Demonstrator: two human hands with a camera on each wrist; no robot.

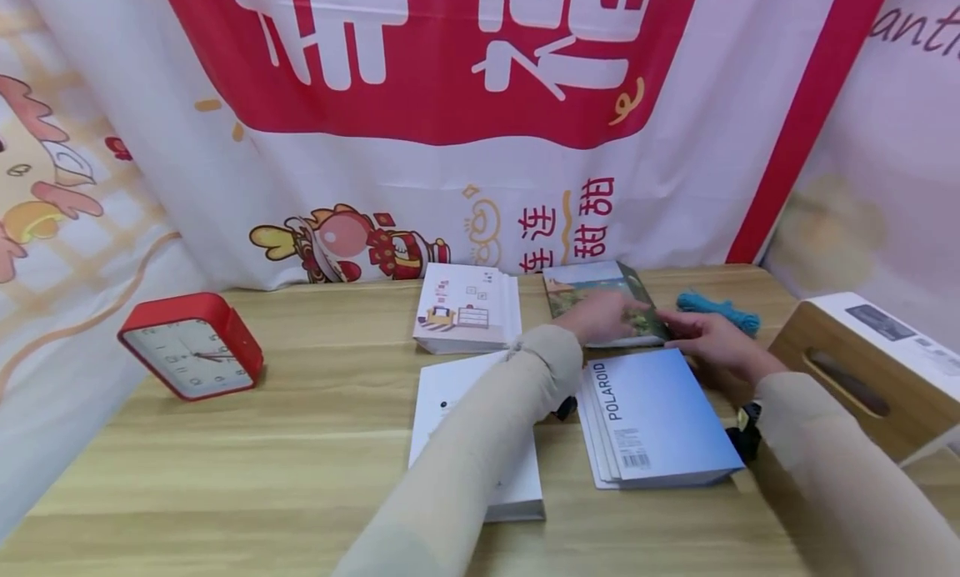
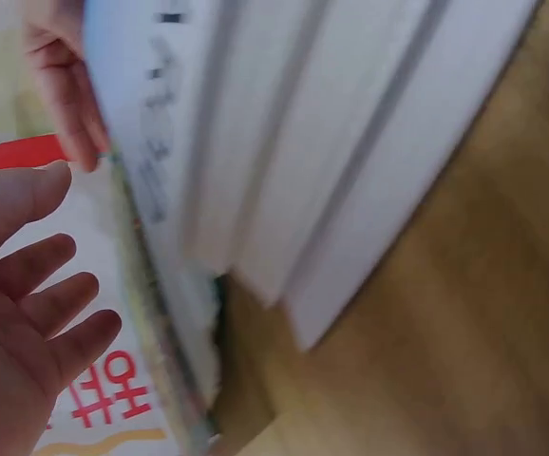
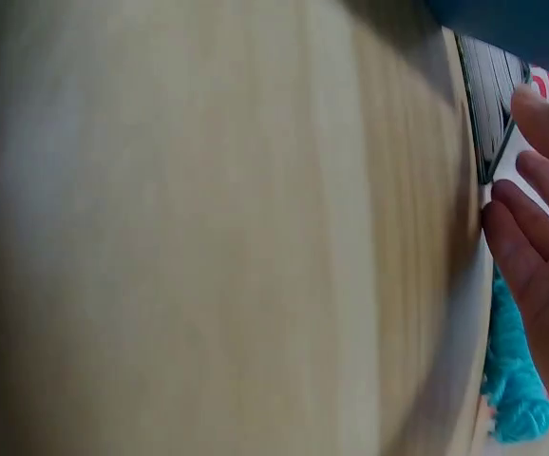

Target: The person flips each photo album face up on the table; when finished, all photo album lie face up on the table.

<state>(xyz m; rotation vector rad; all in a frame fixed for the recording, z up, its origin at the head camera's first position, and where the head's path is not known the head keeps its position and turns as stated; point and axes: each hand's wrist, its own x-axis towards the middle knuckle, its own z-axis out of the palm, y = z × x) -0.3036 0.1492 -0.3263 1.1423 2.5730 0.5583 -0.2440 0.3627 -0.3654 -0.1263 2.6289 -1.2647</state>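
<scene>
Book (image 1: pixel 576 287) sits right by the left hand (image 1: pixel 606 312), fingers loose and spread, with the right hand (image 1: pixel 711 340) relaxed at its right edge, so I'd guess it's the straightening step and next calls for nudging both sides square.

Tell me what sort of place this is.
Possibly a home workspace or makeshift studio: a wooden table bearing a red clock and a picture-covered book, with a printed curtain behind.
</scene>
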